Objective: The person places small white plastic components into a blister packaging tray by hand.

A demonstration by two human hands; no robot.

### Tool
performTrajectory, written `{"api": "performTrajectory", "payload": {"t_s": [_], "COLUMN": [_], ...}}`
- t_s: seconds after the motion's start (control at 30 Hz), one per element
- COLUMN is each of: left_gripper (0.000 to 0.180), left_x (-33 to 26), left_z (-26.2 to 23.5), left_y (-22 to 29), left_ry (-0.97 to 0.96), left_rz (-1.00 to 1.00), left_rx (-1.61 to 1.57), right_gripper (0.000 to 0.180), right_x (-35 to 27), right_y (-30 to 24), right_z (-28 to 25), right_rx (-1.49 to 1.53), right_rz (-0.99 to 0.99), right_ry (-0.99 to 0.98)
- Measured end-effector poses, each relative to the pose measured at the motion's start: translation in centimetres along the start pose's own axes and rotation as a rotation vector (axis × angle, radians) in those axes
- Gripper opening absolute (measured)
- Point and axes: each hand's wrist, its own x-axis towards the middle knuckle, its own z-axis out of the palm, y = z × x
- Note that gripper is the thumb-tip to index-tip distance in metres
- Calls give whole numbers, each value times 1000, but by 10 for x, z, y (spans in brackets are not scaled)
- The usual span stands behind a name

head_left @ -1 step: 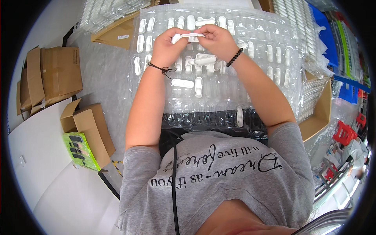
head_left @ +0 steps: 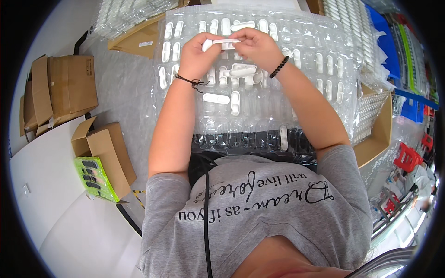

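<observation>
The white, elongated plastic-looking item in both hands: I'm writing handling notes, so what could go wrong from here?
Pinched between the fingers of the left hand and right hand, the white elongated item could slip onto the clear, pocketed plastic tray below. Loose white oblong pieces heaped mid-tray might get knocked about. The thin dark cord bracelet on the left wrist has loose ends that might snag.
</observation>
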Motion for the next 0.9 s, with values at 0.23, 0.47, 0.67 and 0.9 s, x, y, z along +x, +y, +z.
{"api": "performTrajectory", "payload": {"t_s": [0.23, 0.47, 0.67, 0.9], "left_gripper": [11, 29, 37, 35], "left_x": [11, 8, 7, 12], "left_z": [-29, -30, -31, -28], "left_y": [-16, 4, 4, -3], "left_ry": [232, 185, 68, -72], "left_rz": [-24, -155, -179, -272], "left_rx": [-487, -861, -1094, -815], "right_gripper": [18, 20, 19, 13], "right_x": [5, -3, 5, 13], "right_y": [-2, 4, 2, 9], "right_z": [-32, -23, -25, -27], "right_rx": [-623, -1094, -807, -832], "right_rz": [-70, -191, -349, -463], "right_ry": [80, -105, 12, 233]}}
